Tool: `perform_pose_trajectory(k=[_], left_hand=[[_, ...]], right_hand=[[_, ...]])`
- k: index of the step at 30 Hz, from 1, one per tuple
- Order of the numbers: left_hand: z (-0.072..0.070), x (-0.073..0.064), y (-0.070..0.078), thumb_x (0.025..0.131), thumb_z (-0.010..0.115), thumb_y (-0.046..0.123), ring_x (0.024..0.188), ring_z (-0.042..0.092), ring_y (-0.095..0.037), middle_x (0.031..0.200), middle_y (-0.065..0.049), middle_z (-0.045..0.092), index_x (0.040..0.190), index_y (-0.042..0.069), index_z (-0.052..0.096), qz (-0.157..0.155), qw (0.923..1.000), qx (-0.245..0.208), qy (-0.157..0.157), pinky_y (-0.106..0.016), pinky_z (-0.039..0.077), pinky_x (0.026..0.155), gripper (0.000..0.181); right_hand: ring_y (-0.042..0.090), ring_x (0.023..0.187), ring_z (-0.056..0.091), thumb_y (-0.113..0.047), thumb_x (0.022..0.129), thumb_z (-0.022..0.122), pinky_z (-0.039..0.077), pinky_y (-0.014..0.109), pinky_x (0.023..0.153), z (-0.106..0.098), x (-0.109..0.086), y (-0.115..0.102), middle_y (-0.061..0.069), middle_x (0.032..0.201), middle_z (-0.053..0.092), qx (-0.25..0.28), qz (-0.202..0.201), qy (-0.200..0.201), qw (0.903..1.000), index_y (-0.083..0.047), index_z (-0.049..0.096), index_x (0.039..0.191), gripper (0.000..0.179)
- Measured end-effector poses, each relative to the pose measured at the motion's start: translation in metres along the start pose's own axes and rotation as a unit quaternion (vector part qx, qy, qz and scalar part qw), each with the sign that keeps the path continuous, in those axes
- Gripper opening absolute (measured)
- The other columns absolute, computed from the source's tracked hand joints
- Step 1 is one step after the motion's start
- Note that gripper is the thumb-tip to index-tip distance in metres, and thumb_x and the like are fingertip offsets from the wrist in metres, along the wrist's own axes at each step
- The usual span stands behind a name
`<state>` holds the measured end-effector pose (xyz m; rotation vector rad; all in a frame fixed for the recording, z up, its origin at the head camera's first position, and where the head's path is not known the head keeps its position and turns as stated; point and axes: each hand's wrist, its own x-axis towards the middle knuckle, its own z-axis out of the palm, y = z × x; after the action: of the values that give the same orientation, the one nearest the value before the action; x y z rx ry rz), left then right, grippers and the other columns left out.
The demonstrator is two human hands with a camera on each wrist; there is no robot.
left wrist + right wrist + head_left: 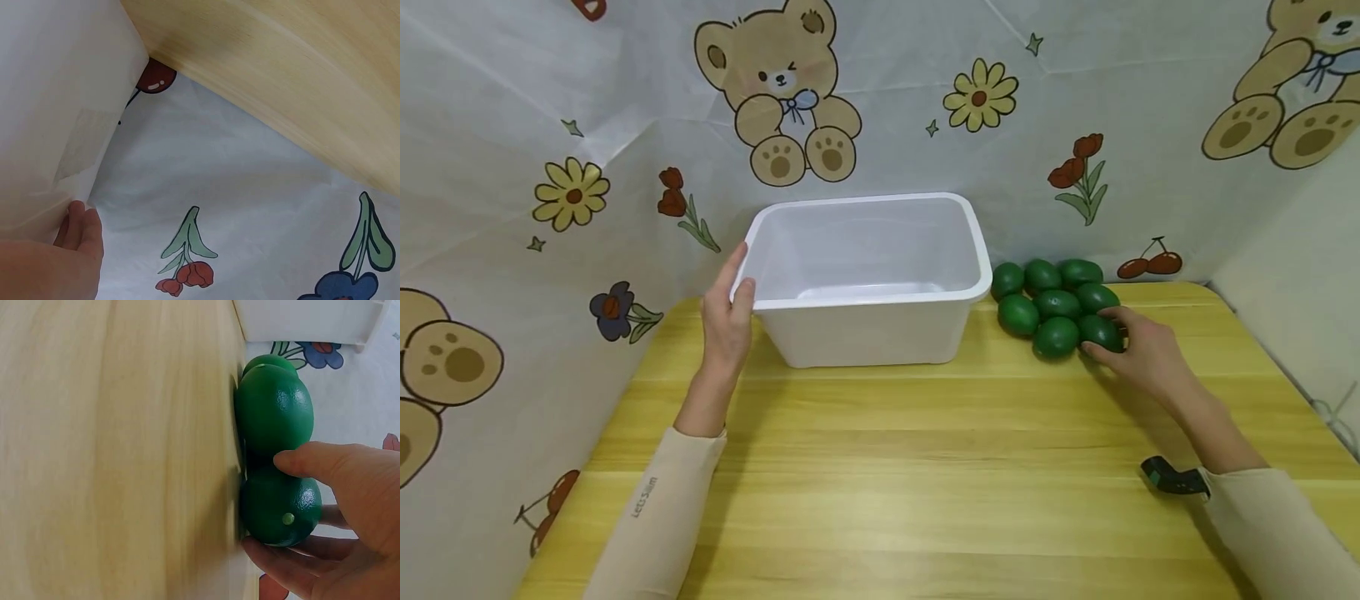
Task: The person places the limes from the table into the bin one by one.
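Observation:
A white plastic bin [865, 335] stands on the table against the patterned cloth, and no contents show inside it. My left hand [727, 329] grips its left rim, thumb at the front corner and fingers along the outer side. To the bin's right lies a cluster of smooth dark green limes [1057, 305]. At the cluster's near right corner my right hand [1150, 354] holds one lime [1101, 332] between thumb and fingers. In the right wrist view, that lime [281, 512] shows a pale stem dot, and the thumb lies between it and a neighbouring lime [275, 412].
The wooden table [925, 467] spreads out in front of the bin. A cloth [895, 100] printed with bears and flowers hangs behind and to the left. A pale wall [1292, 275] borders the right side. A black strap piece [1172, 479] sticks out from my right sleeve.

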<state>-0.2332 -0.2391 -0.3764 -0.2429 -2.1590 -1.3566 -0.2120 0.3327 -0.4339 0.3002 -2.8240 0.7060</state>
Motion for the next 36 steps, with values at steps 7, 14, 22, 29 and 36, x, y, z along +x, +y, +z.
perform_pose_trajectory(k=[7, 14, 22, 29, 36], left_hand=[[0.001, -0.006, 0.036, 0.101, 0.041, 0.012, 0.146, 0.05, -0.037, 0.158, -0.021, 0.051, 0.154, -0.004, 0.048, -0.012, 0.9998, -0.013, 0.007, -0.052, 0.041, 0.12, 0.056], [0.004, 0.0, 0.007, 0.101, 0.043, 0.016, 0.145, 0.054, -0.025, 0.157, -0.009, 0.055, 0.155, 0.004, 0.052, -0.001, 0.9998, -0.006, 0.018, -0.051, 0.043, 0.118, 0.056], [0.004, 0.001, -0.001, 0.101, 0.044, 0.025, 0.144, 0.054, -0.021, 0.157, -0.001, 0.056, 0.155, 0.011, 0.053, 0.009, 0.9996, -0.015, 0.02, -0.047, 0.045, 0.117, 0.057], [0.005, 0.001, -0.004, 0.1, 0.044, 0.026, 0.143, 0.055, -0.02, 0.156, -0.001, 0.057, 0.155, 0.01, 0.054, 0.013, 0.9993, -0.015, 0.03, -0.045, 0.046, 0.117, 0.058], [0.007, 0.001, -0.005, 0.099, 0.043, 0.027, 0.14, 0.058, -0.022, 0.153, -0.001, 0.06, 0.153, 0.01, 0.056, 0.016, 0.9989, -0.017, 0.041, -0.045, 0.048, 0.115, 0.058]], right_hand=[[0.054, 0.101, 0.064, -0.025, 0.091, 0.078, 0.049, 0.065, 0.082, -0.012, 0.004, -0.012, 0.039, 0.112, 0.066, 0.003, 0.016, 0.028, 0.9995, 0.01, 0.059, 0.129, 0.055], [0.053, 0.102, 0.066, -0.026, 0.09, 0.078, 0.047, 0.062, 0.082, -0.021, 0.013, -0.021, 0.035, 0.116, 0.069, 0.009, 0.007, 0.062, 0.998, 0.006, 0.063, 0.131, 0.054], [0.048, 0.103, 0.067, -0.032, 0.093, 0.077, 0.052, 0.032, 0.082, -0.034, 0.025, -0.052, 0.03, 0.124, 0.068, 0.033, 0.009, 0.072, 0.9968, 0.0, 0.062, 0.137, 0.056], [0.045, 0.099, 0.072, -0.035, 0.093, 0.078, 0.034, -0.001, 0.07, -0.041, 0.038, -0.087, 0.026, 0.125, 0.069, 0.066, -0.013, 0.068, 0.9954, -0.004, 0.064, 0.138, 0.057], [0.034, 0.106, 0.07, -0.036, 0.092, 0.079, 0.039, 0.001, 0.076, -0.045, 0.05, -0.124, 0.019, 0.125, 0.072, 0.094, -0.04, 0.081, 0.9915, -0.009, 0.064, 0.138, 0.055]])
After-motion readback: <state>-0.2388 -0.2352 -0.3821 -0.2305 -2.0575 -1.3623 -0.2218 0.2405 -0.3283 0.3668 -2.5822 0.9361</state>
